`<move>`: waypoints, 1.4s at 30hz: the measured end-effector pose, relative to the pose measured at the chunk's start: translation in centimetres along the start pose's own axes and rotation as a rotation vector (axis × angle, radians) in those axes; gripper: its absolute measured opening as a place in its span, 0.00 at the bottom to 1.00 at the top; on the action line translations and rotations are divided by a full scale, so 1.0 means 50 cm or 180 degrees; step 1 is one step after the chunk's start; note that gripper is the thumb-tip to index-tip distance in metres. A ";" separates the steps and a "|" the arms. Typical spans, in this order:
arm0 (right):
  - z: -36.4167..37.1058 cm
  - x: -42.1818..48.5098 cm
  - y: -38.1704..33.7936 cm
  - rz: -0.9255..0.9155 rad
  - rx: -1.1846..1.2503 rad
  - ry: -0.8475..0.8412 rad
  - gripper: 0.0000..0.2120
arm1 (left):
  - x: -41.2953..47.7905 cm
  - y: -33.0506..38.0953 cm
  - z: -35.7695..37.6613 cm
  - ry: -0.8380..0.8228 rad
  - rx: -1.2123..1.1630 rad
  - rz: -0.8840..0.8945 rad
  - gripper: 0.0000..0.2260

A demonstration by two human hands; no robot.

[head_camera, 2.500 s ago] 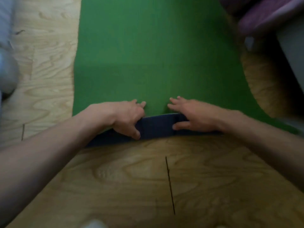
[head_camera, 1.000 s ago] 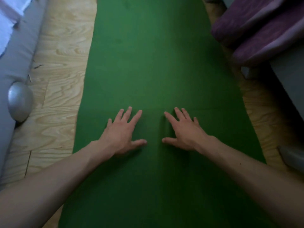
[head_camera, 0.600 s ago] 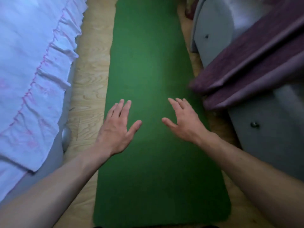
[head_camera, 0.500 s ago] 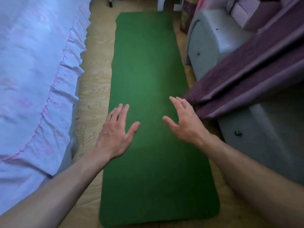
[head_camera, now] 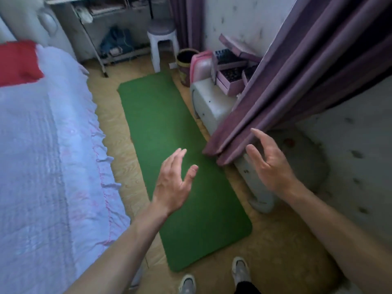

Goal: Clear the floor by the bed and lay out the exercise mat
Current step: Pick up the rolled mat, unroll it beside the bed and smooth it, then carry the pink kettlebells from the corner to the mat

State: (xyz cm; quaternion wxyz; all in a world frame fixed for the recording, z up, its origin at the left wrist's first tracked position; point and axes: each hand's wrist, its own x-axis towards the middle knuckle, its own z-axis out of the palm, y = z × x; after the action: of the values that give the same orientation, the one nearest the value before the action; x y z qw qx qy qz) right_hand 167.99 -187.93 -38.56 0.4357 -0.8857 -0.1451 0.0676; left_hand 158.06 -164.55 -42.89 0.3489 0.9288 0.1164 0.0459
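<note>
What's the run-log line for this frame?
step: mat laid out | mat: flat on floor beside bed | left hand: open, empty | right hand: open, empty

green exercise mat [head_camera: 169, 134] flat on the wooden floor [head_camera: 286, 262], stretching from 6 toward 12 o'clock, bed [head_camera: 53, 166] at 9, purple curtain [head_camera: 307, 71] at 2. left hand [head_camera: 171, 183] over the mat and right hand [head_camera: 269, 164] at 3 o'clock, both raised, fingers loose, holding nothing.

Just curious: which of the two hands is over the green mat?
The left hand is over the mat; the right hand is by the purple curtain.
</note>
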 end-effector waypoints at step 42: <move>-0.606 -0.374 0.438 0.2205 0.0994 0.2716 0.22 | 0.053 0.778 0.627 -0.2261 -0.0829 0.0922 0.20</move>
State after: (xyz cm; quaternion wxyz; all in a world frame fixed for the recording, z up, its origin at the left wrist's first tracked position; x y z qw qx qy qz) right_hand 162.03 -229.28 -37.50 0.5339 -0.7556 0.3542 -0.1364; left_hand 173.03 -212.26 -40.82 0.4721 0.8417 -0.1502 -0.2147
